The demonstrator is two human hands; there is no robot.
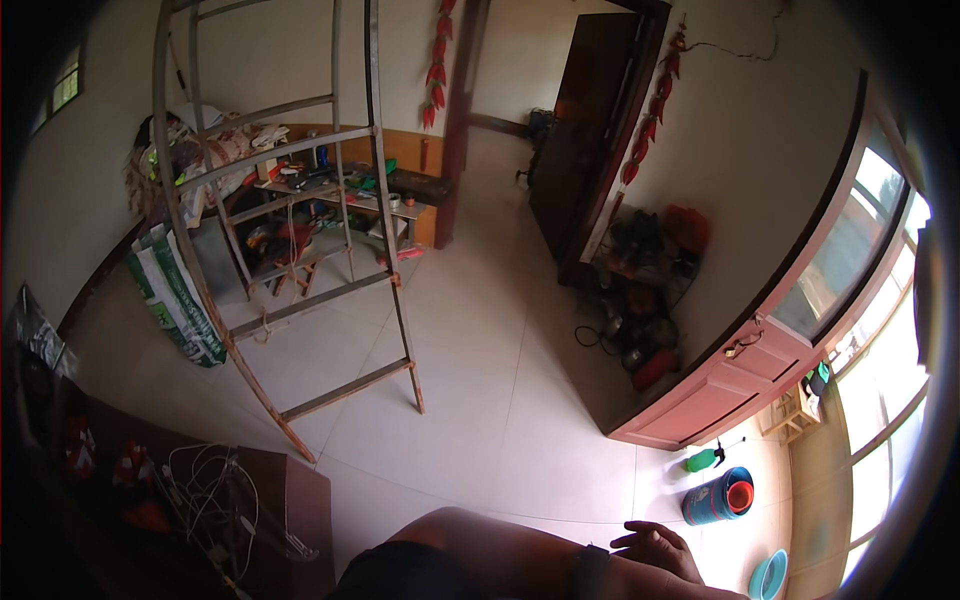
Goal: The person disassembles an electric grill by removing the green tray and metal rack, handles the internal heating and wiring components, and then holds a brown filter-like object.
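Observation:
At the lower edge my left arm reaches across to the right, with a dark band round its wrist. Past the band my left hand (650, 578) shows only in part, and its fingers are hidden. Just beyond it my right hand (660, 548) shows, its fingers pointing left, loosely stretched and a little apart. I see nothing in it. The two hands overlap in the picture; whether they touch I cannot tell. On the floor past them stands a dark blue bucket (703, 502) with a red container (740, 496) at its mouth.
A metal ladder frame (300, 298) stands at left, near a cluttered workbench (405, 208). Cables (215, 490) lie on a brown surface (300, 520) nearby. A pink door (720, 400) stands at right, by a green spray bottle (702, 460) and a turquoise basin (768, 577). A dark door (585, 120) is open behind.

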